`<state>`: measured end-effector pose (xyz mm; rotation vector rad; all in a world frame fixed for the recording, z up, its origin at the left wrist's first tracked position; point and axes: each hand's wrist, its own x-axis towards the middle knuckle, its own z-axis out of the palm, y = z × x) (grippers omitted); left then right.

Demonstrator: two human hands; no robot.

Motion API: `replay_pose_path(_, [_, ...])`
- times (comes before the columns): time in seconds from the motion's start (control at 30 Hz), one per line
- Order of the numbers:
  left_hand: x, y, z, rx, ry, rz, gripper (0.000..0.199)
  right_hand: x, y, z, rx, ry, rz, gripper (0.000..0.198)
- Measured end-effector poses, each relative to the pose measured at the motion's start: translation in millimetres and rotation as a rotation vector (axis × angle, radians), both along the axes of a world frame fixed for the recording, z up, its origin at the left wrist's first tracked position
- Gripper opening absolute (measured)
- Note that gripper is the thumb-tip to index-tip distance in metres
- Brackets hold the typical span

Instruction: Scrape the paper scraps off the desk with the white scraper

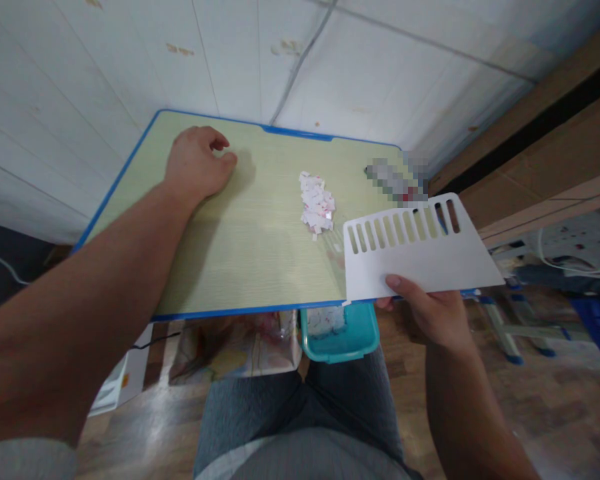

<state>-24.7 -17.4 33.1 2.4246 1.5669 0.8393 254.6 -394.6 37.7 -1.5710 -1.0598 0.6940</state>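
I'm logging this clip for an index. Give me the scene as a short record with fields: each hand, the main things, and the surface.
left hand: loosely curled, resting on the table, holding nothing visible
right hand: grips the white slotted scraper by its lower edge
paper scraps: small white-pink pile mid-table, apart from both hands
table: pale wood top, blue rim
teal bin: below the table's near edge, scraps inside

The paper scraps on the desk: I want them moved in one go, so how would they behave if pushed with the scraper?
The paper scraps look tiny and loose, so probably light and apt to scatter. The flat white scraper in the right hand should slide them over the smooth desk.
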Motion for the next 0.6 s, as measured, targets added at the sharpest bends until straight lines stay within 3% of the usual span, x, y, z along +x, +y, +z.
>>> replay_pose_path(0.33, [0, 1, -0.7, -0.008, -0.023, -0.005, 0.041, 6, -2, -1, -0.004, -0.045, 0.015, 0.041])
replay_pose_path(0.6, [1, 3, -3.5, -0.021, -0.055, -0.014, 0.034, -4, 28, 1, 0.091, -0.085, -0.259, 0.028])
